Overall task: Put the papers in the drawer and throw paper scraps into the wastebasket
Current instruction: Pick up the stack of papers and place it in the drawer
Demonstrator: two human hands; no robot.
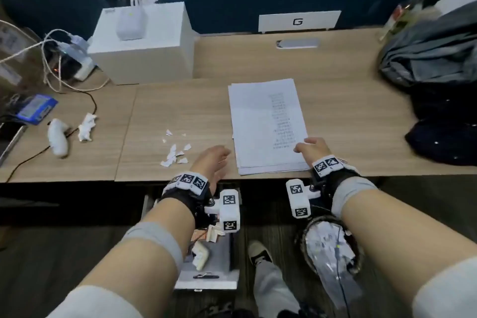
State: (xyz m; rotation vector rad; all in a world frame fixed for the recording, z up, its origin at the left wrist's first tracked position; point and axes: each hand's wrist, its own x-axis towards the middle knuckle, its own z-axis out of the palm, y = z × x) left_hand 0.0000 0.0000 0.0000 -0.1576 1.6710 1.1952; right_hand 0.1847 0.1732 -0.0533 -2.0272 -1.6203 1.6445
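A stack of white printed papers (267, 124) lies on the wooden desk (180, 100), its near edge at the desk's front. My right hand (313, 148) rests on the stack's near right corner, fingers bent down on the top sheet. My left hand (211, 162) hovers open at the desk's front edge, just left of the stack. Several small white paper scraps (174, 152) lie on the desk to the left of that hand. Below the desk an open drawer (214, 261) shows under my left forearm. A wastebasket (333, 248) with crumpled paper inside stands on the floor under my right wrist.
A white box (144, 44) with a small white bag on it stands at the back left, beside cables and chargers (69, 51). A crumpled tissue (87, 126) and a white controller (58, 139) lie at left. Dark clothing (438, 100) piles at right. My shoe (259, 253) is on the floor.
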